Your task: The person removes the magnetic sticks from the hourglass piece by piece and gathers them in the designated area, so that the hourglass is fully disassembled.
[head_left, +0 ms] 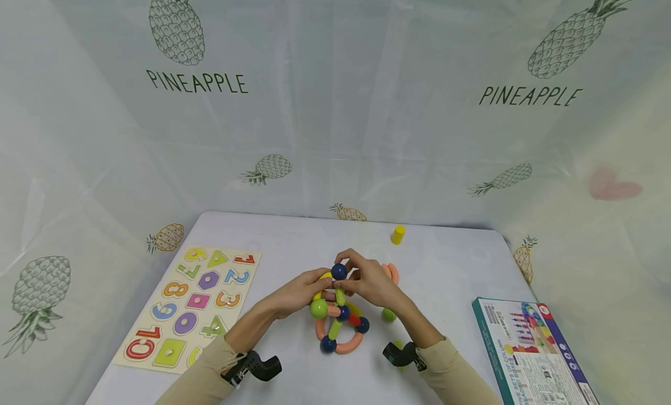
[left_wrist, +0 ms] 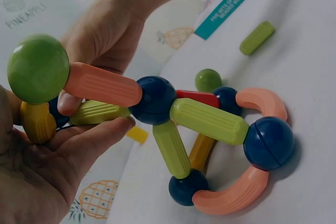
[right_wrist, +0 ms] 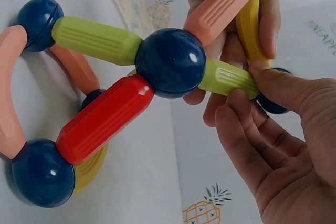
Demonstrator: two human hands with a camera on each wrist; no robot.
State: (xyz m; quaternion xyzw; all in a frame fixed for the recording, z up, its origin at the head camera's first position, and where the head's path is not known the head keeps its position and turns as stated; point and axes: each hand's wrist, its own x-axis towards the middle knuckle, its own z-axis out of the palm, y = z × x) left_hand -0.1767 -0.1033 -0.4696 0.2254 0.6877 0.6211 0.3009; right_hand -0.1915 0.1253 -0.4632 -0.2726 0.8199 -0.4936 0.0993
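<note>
A toy structure of building rods and balls stands on the table between my hands. Its base has blue balls (head_left: 328, 344) joined by curved pink rods (head_left: 348, 344). Higher up, a central blue ball (right_wrist: 170, 63) joins straight light-green, pink and red rods (right_wrist: 105, 120). My left hand (head_left: 299, 291) holds the curved yellow rod (right_wrist: 248, 30) between a green ball (left_wrist: 38, 68) and the top blue ball (head_left: 339, 271). My right hand (head_left: 374, 280) pinches the upright light-green rod (right_wrist: 228, 77) just below that top ball. Fingers partly cover this joint.
On the left lies a number-and-shape puzzle board (head_left: 197, 300); a boxed set (head_left: 540, 352) is at the right. Loose pieces include a yellow rod (head_left: 398, 235) at the back, pink curved rods (head_left: 393, 273), a green ball (head_left: 388, 315) and a green rod (left_wrist: 257, 38).
</note>
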